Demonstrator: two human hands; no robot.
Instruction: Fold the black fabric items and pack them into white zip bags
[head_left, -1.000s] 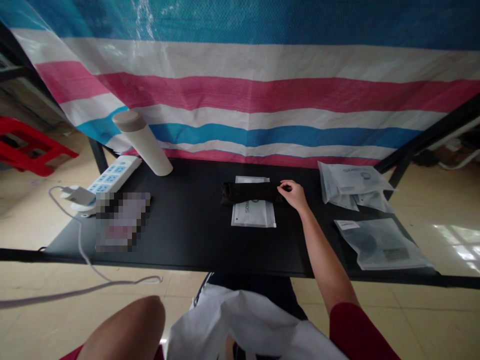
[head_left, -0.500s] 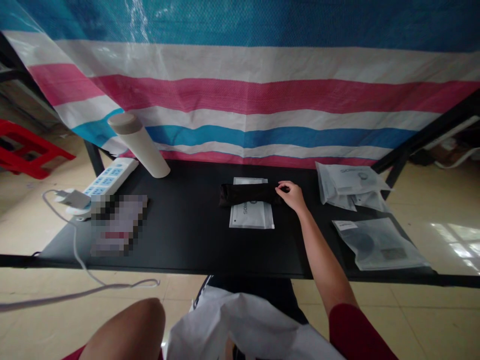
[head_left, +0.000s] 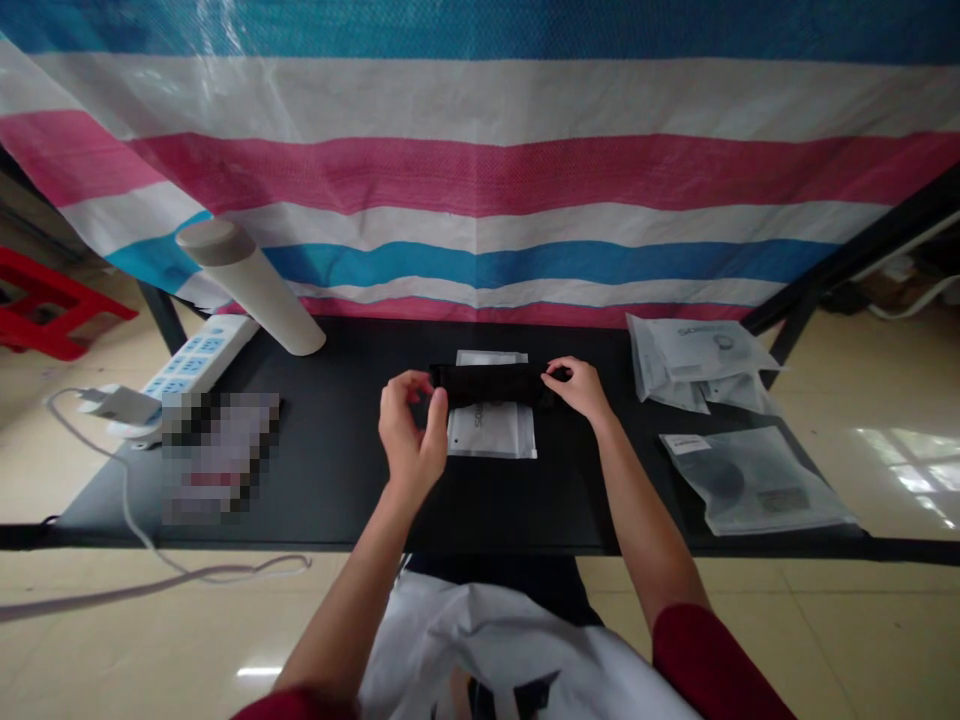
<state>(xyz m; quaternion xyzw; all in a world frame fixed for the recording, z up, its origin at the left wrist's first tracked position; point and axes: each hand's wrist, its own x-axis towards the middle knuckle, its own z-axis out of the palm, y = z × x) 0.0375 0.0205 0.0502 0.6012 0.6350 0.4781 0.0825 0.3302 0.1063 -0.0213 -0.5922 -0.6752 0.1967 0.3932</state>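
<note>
A dark rolled cloth (head_left: 491, 384) lies across a small white packet (head_left: 493, 430) in the middle of the black table (head_left: 337, 480). My right hand (head_left: 579, 386) pinches the roll's right end. My left hand (head_left: 409, 430) hovers just short of the roll's left end, fingers curved and apart, holding nothing.
A beige cylinder (head_left: 247, 285) stands at the back left beside a white power strip (head_left: 199, 365) with a plug and cable. Several clear plastic packets (head_left: 701, 365) and a larger bag (head_left: 754, 480) lie at the right. A striped tarp hangs behind. A white bag (head_left: 517, 650) rests on my lap.
My left hand has risen from my lap to the roll's left end. My right hand stays on the right end. The view has tilted down slightly.
</note>
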